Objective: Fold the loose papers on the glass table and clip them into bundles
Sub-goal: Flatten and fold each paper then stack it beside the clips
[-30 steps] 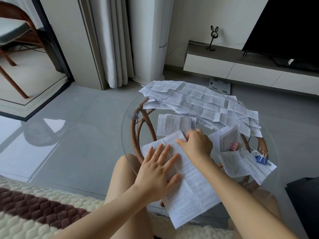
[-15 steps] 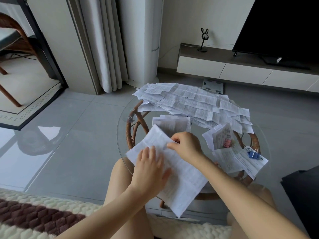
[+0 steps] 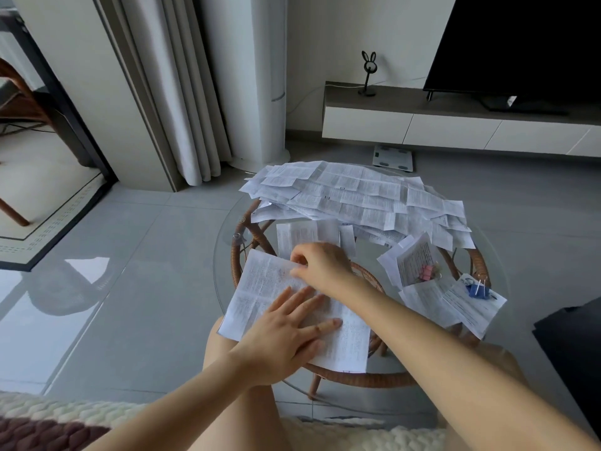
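A printed sheet of paper (image 3: 260, 288) lies at the near edge of the round glass table (image 3: 224, 255), folded over on itself. My left hand (image 3: 286, 333) rests flat on it with fingers spread. My right hand (image 3: 322, 265) pinches the sheet's far edge between thumb and fingers. A big heap of loose printed papers (image 3: 351, 196) covers the far half of the table. To the right lie folded bundles, one with a pink binder clip (image 3: 426, 272) and one with a blue binder clip (image 3: 477, 290).
A few folded sheets (image 3: 305, 234) lie just beyond my right hand. The table stands on a wicker frame (image 3: 240, 258). My bare knees are under its near edge. A TV cabinet (image 3: 455, 125), a bathroom scale (image 3: 393, 157) and a curtain (image 3: 182, 92) stand behind.
The sheet's far end was lifted and brought over toward me, and it now lies flat and shorter. My left hand has spread flat on it again.
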Action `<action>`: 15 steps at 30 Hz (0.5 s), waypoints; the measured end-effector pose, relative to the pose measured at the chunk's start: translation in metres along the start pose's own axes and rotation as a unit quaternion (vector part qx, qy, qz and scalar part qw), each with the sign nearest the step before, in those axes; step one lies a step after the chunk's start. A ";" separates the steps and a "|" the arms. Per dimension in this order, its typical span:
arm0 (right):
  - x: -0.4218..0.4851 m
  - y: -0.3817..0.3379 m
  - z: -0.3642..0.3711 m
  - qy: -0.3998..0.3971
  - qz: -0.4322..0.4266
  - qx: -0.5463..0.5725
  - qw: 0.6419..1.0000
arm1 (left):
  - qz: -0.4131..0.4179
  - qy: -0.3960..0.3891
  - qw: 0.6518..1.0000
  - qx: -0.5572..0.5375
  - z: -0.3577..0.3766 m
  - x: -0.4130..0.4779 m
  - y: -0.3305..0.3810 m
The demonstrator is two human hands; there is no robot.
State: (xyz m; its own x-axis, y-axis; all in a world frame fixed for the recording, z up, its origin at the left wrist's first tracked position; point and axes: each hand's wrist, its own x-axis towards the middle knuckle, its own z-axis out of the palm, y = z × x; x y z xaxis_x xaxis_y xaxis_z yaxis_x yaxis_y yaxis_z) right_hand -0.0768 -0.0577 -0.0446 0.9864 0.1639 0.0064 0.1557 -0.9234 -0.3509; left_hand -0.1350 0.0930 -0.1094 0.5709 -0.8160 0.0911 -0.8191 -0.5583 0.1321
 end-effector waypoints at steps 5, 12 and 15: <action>-0.071 0.007 0.010 0.235 -0.050 -0.030 0.970 | 0.014 0.026 1.000 -0.010 0.003 0.003 0.000; -0.133 0.042 0.054 0.096 -0.041 -0.129 0.986 | 0.017 0.042 0.999 -0.011 0.006 0.002 -0.003; -0.137 0.044 0.050 0.057 -0.042 -0.128 0.989 | 0.017 0.037 0.999 -0.012 0.005 0.002 -0.003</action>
State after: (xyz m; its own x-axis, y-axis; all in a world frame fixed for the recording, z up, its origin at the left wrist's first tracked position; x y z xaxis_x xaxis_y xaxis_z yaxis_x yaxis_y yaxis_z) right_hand -0.2074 -0.1037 -0.1083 0.9665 0.2169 0.1369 0.2309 -0.9682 -0.0967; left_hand -0.1313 0.0921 -0.1147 0.5458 -0.8207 0.1689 -0.8372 -0.5257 0.1509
